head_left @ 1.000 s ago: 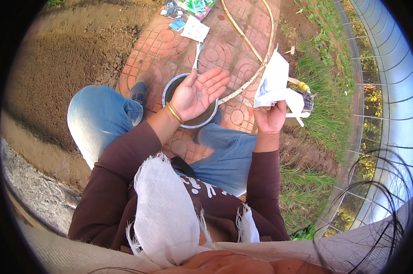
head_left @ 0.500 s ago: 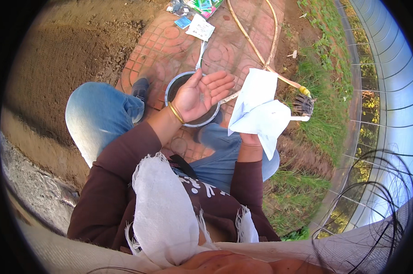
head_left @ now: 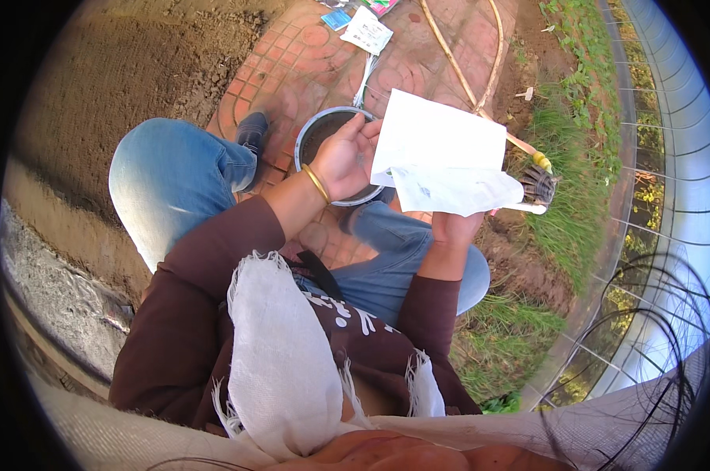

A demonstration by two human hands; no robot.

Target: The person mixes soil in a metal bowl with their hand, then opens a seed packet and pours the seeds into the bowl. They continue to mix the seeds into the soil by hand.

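Observation:
My left hand (head_left: 345, 161), with a gold bangle at the wrist, is palm up and slightly cupped over a round tub (head_left: 301, 140) with a light rim and dark contents. Small pale specks lie in the palm, too small to name. In my right hand (head_left: 455, 228) is a creased, folded sheet of white paper (head_left: 445, 141). The paper's left edge reaches over the fingers of my left hand and hides part of them. Most of my right hand's fingers are behind the paper.
Beyond the tub, thin white sticks (head_left: 364, 78) lie by a white packet (head_left: 366, 31) and a blue packet (head_left: 337, 19) on red paving. A tan hose (head_left: 449, 55) runs to a yellow fitting at right. A dark clawed object (head_left: 538, 184) sits near the grass.
The paper has tipped and swung left, its edge now over my left fingers. My left hand has turned slightly and cupped more. The whole view has shifted a little.

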